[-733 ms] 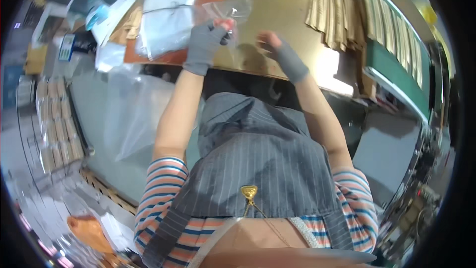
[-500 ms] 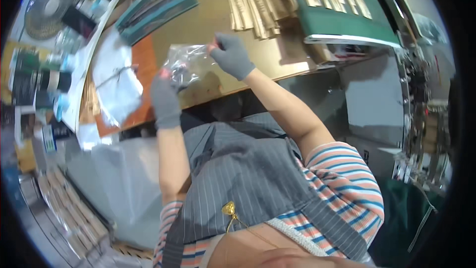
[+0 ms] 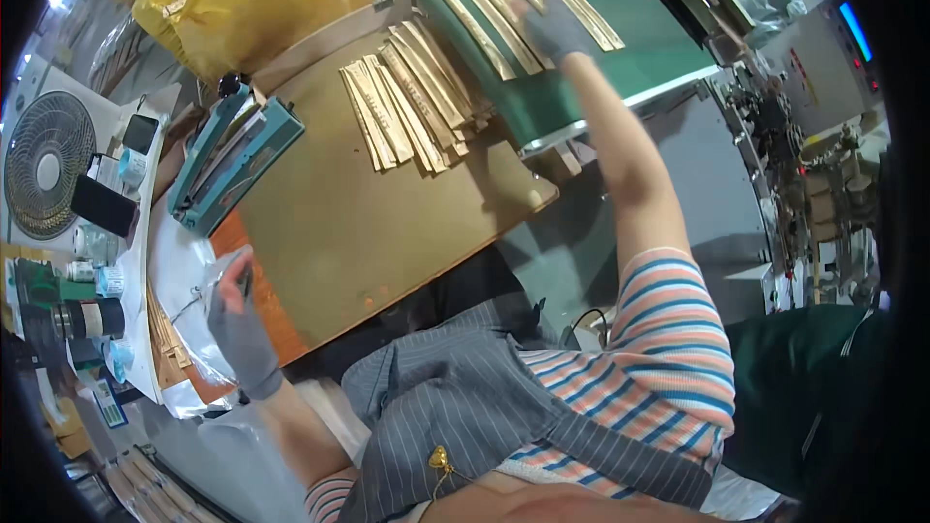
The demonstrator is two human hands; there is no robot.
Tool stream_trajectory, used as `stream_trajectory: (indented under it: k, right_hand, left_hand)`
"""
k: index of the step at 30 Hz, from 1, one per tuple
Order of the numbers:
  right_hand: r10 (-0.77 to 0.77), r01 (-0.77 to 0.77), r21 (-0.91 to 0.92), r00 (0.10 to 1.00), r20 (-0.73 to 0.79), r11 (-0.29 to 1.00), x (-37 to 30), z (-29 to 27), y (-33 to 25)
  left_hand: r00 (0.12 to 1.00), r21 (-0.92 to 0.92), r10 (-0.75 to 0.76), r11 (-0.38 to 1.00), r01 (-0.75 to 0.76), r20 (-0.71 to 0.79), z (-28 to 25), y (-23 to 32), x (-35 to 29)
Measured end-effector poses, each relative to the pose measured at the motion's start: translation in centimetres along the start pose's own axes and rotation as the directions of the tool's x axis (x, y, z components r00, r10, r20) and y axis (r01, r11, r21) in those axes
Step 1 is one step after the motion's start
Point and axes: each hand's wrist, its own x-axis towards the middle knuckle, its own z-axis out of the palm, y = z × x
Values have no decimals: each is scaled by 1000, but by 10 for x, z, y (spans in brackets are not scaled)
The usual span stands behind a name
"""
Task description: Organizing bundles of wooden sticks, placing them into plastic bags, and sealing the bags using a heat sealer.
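Grey fingerless gloves cover both my hands. My right hand (image 3: 560, 31) reaches over the green conveyor belt (image 3: 542, 116), its fingers stretched down among slim gold paper packets (image 3: 477, 34); whether they touch one is blurred. At the left edge of the table, my left hand (image 3: 242, 334) is closed with a crumpled clear plastic bag (image 3: 226, 263) at its fingertips, beside a pile of clear bags (image 3: 184, 266). Several more gold packets (image 3: 387, 102) lie in an overlapping row on the tan tabletop (image 3: 329, 232), between my hands.
A teal hand-lever bag sealer (image 3: 237, 160) stands at the table's far left. Beyond it are a white fan (image 3: 48, 167), a black phone (image 3: 104, 205) and a large yellow plastic bag (image 3: 262, 5). Machinery (image 3: 775, 165) lines the right side.
My hands have parted: the right has moved far right onto the green belt, the left to the table's left edge. The clear bag is no longer held between both. My view has shifted.
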Motion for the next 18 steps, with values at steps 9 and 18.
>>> stream_trajectory:
  k: [9, 18]
  right_hand:
    - [-268, 279, -2, 923, 278, 960, 27, 34, 4]
    - [171, -218, 82, 906, 388, 972, -31, 138, -113]
  left_hand:
    - [990, 535, -99, 844, 29, 102, 98, -129, 96]
    - [970, 576, -3, 804, 147, -244, 245, -191, 166]
